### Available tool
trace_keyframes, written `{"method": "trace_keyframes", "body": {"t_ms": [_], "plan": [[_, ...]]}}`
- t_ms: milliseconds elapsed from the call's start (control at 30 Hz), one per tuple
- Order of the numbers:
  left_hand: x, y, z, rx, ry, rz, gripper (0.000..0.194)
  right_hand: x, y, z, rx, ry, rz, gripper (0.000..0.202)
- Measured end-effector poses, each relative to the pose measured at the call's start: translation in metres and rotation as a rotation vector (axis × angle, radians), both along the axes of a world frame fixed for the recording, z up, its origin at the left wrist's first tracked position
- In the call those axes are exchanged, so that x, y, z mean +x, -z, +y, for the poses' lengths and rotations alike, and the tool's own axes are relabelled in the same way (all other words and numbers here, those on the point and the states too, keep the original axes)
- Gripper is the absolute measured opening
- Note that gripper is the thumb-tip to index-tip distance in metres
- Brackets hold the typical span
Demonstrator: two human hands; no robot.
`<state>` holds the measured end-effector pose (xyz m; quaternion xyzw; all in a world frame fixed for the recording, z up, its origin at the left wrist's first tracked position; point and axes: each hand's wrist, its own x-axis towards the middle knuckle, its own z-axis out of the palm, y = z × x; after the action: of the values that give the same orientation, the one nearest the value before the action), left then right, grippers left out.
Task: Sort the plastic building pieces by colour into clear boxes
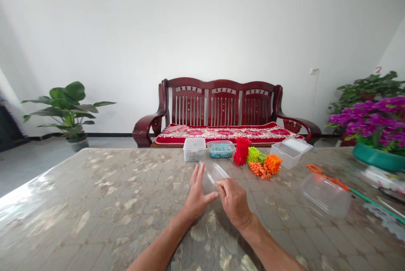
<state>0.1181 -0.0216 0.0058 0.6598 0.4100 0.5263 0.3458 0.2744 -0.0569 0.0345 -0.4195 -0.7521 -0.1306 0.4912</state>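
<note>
A see-through plastic container (210,178) is held tilted between my hands, just above the table in front of me; whether it is a tub or a lid I cannot tell. My right hand (234,201) pinches its near right edge, fingers curled in. On the other side, my left hand (198,193) has its fingers stretched up and its thumb spread apart, lying against the container's left side. Beyond them stand a lidded clear box (194,150) with pale contents and a clear tub (221,149) holding light-blue pieces.
Red pieces (242,150), yellow-green pieces (255,155) and orange pieces (265,166) are heaped right of centre. Behind them is an opened clear box (286,155). A clear plastic cover (325,197) lies to the right, near a teal flower pot (378,156). A wooden bench (221,102) stands beyond the table.
</note>
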Motion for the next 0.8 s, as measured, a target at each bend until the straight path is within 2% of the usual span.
{"method": "trace_keyframes", "body": {"t_ms": [100,267,600,800], "plan": [[0.002,0.0,-0.002,0.034,-0.038,0.059,0.102,-0.003,-0.002,-0.002,-0.027,0.013,0.001,0.025],[0.002,0.0,-0.005,0.015,-0.001,0.007,0.078,-0.004,-0.003,-0.001,-0.049,0.042,0.04,0.026],[0.004,-0.009,-0.01,-0.176,0.029,-0.11,0.077,-0.008,0.0,-0.004,-0.064,0.025,0.062,0.025],[0.011,-0.01,-0.015,-0.191,-0.003,-0.167,0.074,-0.008,0.002,-0.003,-0.073,0.027,0.06,0.028]]}}
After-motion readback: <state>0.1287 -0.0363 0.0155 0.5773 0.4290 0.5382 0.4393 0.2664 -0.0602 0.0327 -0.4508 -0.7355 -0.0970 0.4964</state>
